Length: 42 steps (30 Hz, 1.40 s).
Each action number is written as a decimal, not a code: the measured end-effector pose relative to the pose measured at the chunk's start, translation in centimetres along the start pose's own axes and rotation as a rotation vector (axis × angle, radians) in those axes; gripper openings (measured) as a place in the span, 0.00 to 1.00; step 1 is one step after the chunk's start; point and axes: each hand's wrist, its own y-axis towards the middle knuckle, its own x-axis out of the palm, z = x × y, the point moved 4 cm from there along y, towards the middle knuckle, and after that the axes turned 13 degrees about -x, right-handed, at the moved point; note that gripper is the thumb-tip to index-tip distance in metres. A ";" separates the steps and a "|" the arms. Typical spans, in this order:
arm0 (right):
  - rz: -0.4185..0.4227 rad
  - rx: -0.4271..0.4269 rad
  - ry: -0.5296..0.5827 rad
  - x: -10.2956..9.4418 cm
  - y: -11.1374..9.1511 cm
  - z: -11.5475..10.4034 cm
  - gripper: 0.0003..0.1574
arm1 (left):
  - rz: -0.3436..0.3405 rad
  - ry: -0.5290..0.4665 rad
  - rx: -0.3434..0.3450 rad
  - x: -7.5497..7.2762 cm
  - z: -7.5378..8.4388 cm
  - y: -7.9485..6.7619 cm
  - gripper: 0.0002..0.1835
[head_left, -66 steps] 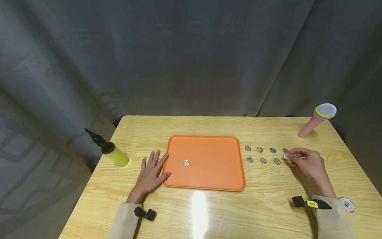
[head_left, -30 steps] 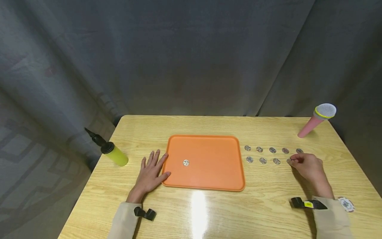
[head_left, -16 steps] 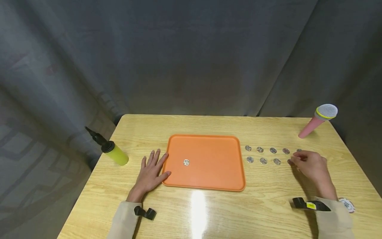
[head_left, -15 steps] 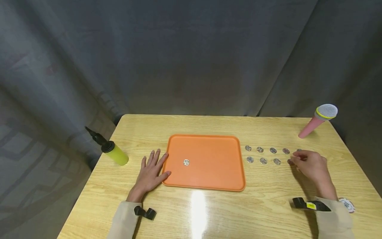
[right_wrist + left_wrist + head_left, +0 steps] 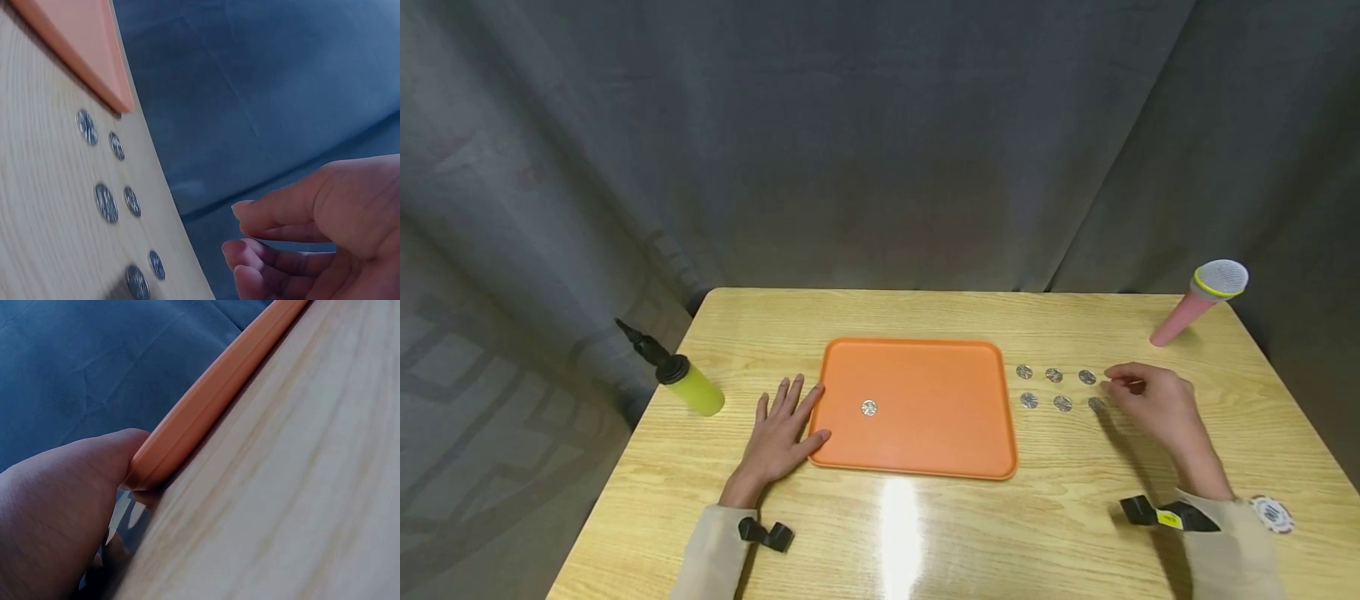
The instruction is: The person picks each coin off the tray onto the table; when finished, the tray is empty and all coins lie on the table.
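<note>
My left hand (image 5: 778, 437) lies with fingers spread at the left edge of an orange tray (image 5: 940, 417). In the left wrist view its thumb (image 5: 125, 450) touches the tray's rim. A silver coin (image 5: 868, 407) lies on the tray, left of the middle. Right of the tray, silver coins lie in two rows on the table, among them a near-row coin (image 5: 1029, 401) and a far-row coin (image 5: 1087, 377). My right hand (image 5: 1161, 408) hovers above the right end of the rows, hiding the coins there. In the right wrist view, thumb and fingers are apart, with nothing visible between them.
A pink toy microphone (image 5: 1183, 317) stands at the table's back right. At the left edge is a yellow hand pump (image 5: 696, 392) with a black nozzle. A poker chip (image 5: 1272, 514) lies beside the right sleeve. A grey curtain (image 5: 880, 150) hangs behind the table.
My right hand, which pinched a coin earlier, has put it down at the near row's right end, let go, then risen and shifted left. The left hand has stayed at the tray.
</note>
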 end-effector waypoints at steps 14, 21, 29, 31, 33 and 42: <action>-0.059 -0.059 0.076 2.5 1.9 -4.4 0.11 | 0.001 -0.007 0.003 0.0 0.1 0.0 0.41; -0.109 -0.100 0.135 4.2 3.0 -6.6 0.11 | 0.005 -0.002 -0.002 0.0 0.1 -0.1 0.41; -0.164 -0.116 0.184 6.4 3.8 -8.5 0.11 | 0.002 0.000 -0.006 0.0 0.1 0.0 0.41; -0.169 -0.124 0.197 7.0 3.9 -8.9 0.11 | 0.004 0.003 -0.005 0.0 0.1 0.0 0.41; -0.174 -0.134 0.204 7.6 4.1 -9.3 0.11 | 0.006 0.005 -0.005 0.0 0.1 0.0 0.41; -0.191 -0.181 0.211 10.0 4.6 -11.8 0.08 | 0.009 -0.003 -0.001 0.0 0.0 -0.1 0.41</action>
